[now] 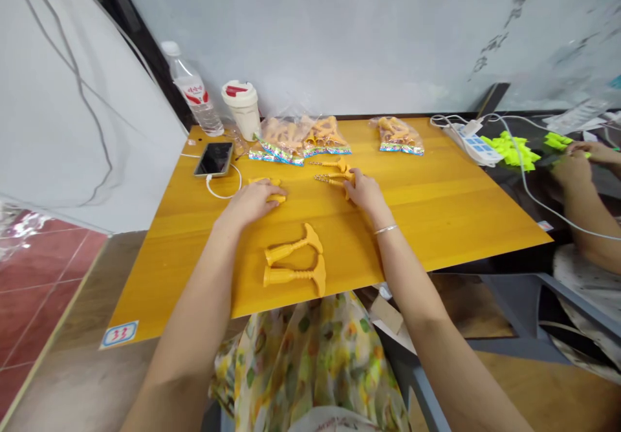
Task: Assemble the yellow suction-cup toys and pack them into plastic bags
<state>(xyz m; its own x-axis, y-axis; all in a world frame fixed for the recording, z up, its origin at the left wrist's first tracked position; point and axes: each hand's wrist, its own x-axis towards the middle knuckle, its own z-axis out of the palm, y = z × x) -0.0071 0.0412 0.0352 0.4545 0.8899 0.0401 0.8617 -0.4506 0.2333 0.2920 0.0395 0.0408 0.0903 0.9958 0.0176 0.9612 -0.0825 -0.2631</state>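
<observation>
My left hand (pixel 255 202) is closed over yellow plastic pieces (pixel 277 198), which it partly hides. My right hand (pixel 363 191) has its fingers curled on the yellow handle of a corkscrew (pixel 334 177) with a metal spiral pointing left. Just behind it lies another yellow-handled corkscrew (pixel 332 164). Nearer to me, two yellow T-handled pieces rest side by side: an upper one (pixel 294 244) and a lower one (pixel 295 276), their wide ends to the left.
Clear bags of yellow parts (pixel 286 136) (pixel 400 136) line the table's back. A bottle (pixel 196 96), lidded cup (pixel 242 110) and charging phone (pixel 214 159) stand back left. A power strip (pixel 478 147) is at right, near another person's hands (pixel 577 160) and bright green pieces (pixel 512 151).
</observation>
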